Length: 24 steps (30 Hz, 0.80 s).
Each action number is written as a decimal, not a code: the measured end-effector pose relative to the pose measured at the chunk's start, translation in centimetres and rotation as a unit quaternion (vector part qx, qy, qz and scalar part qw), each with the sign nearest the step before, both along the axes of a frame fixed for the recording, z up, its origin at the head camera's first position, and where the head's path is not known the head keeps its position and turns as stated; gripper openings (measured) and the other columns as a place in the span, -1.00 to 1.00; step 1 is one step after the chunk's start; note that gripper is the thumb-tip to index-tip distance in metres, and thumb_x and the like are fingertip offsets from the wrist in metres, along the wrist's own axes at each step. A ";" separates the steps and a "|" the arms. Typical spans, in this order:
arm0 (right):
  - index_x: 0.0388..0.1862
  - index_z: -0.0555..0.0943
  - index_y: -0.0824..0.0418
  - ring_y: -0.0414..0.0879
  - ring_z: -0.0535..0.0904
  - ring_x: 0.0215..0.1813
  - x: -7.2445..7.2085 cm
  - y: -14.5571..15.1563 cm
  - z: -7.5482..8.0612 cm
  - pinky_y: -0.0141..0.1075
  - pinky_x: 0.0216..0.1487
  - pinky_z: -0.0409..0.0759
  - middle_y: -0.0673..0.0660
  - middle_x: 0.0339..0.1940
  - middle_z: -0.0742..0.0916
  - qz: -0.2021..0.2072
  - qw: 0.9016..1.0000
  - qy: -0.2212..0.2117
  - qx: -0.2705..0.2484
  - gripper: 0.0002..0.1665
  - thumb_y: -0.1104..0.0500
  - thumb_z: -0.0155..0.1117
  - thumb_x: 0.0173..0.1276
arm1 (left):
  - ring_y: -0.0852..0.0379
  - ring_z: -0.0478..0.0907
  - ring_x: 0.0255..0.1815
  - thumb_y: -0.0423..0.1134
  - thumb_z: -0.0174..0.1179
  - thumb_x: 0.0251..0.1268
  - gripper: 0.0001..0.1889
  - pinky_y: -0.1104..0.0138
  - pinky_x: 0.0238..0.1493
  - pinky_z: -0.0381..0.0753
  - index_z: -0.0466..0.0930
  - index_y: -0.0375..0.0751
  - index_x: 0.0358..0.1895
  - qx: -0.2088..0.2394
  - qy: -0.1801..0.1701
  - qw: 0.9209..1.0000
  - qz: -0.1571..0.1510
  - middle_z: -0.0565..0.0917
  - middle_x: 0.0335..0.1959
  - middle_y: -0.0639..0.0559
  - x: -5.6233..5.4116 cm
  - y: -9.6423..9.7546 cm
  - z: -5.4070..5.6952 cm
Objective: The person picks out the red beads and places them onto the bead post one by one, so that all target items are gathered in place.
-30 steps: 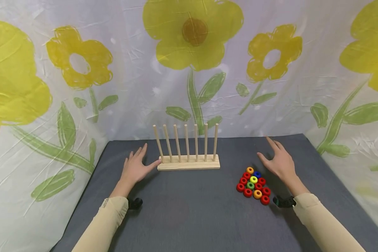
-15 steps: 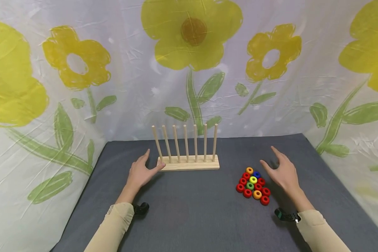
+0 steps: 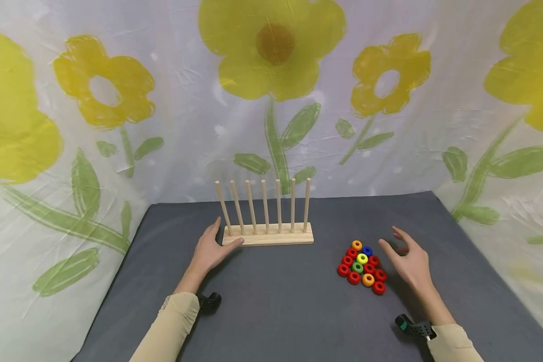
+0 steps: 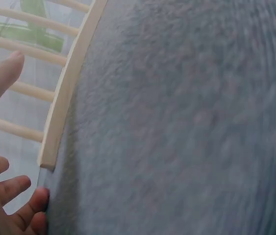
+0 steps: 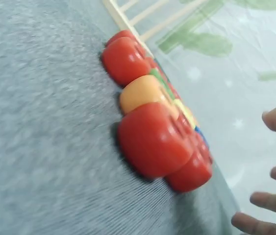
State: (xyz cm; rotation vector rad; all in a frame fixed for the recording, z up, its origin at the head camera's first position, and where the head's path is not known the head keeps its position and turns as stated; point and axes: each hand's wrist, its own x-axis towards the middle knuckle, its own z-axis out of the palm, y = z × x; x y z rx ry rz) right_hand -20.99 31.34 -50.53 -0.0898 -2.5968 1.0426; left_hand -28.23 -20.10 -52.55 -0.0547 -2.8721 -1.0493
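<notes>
A pale wooden rack (image 3: 268, 239) with a row of several upright pegs stands near the back of the table. At its left end is my left hand (image 3: 210, 254), thumb spread along the front of the base and fingers beside the end; whether it touches the wood I cannot tell. Several coloured wooden rings (image 3: 362, 266), mostly red with orange, yellow, green and blue ones, lie flat in a tight group on the right. My right hand (image 3: 412, 264) hovers just right of them, thumb and fingers apart, holding nothing. The nearest red ring (image 5: 152, 142) looms large in the right wrist view.
A dark grey cloth (image 3: 280, 306) covers the table. Behind it hangs a white sheet (image 3: 185, 125) printed with yellow flowers. A black wrist strap (image 3: 414, 327) is on the right wrist, with a similar black device (image 3: 209, 301) on the left.
My left hand has come right and nearer, its thumb now along the rack's front. My right hand has drawn back toward me, its fingers bending more. Rack and rings stay in place.
</notes>
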 end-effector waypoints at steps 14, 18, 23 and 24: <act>0.37 0.55 0.23 -0.33 0.63 -0.15 1.0 0.8 -2.7 -0.45 -0.23 0.51 0.21 0.15 0.71 0.095 0.994 0.023 -0.053 -0.48 0.03 0.27 0.54 | -0.48 0.11 0.45 0.47 0.31 0.08 0.25 -0.35 0.32 0.02 -0.07 -0.20 0.66 0.001 -0.010 1.000 0.023 0.13 0.56 -0.35 -0.1 1.0 -0.6; 0.32 0.59 0.21 -0.20 0.59 -0.25 0.9 0.8 -2.9 -0.34 -0.33 0.48 0.17 0.06 0.74 0.116 0.993 -0.001 -0.036 -0.50 0.01 0.30 0.52 | -0.44 0.17 0.42 0.41 0.36 0.10 0.19 -0.32 0.32 0.03 0.04 -0.23 0.64 0.004 0.006 1.000 0.014 0.19 0.54 -0.33 -0.3 1.0 -1.0; 0.24 0.65 0.19 -0.11 0.50 -0.42 0.9 1.3 -2.8 -0.29 -0.45 0.41 0.09 -0.07 0.75 0.137 0.990 -0.017 -0.035 -0.57 0.03 0.33 0.50 | -0.35 0.32 0.30 0.33 0.40 0.13 0.01 -0.22 0.24 0.20 0.33 -0.25 0.52 -0.029 0.035 0.999 -0.011 0.26 0.54 -0.24 -0.7 1.4 -1.6; 0.21 0.66 0.18 -0.11 0.49 -0.45 0.9 1.4 -2.7 -0.29 -0.47 0.41 0.08 -0.11 0.75 0.141 0.989 -0.018 -0.036 -0.59 0.03 0.34 0.49 | -0.33 0.34 0.28 0.31 0.41 0.13 -0.02 -0.21 0.21 0.22 0.37 -0.24 0.50 -0.036 0.040 0.998 -0.015 0.25 0.54 -0.22 -0.7 1.4 -1.7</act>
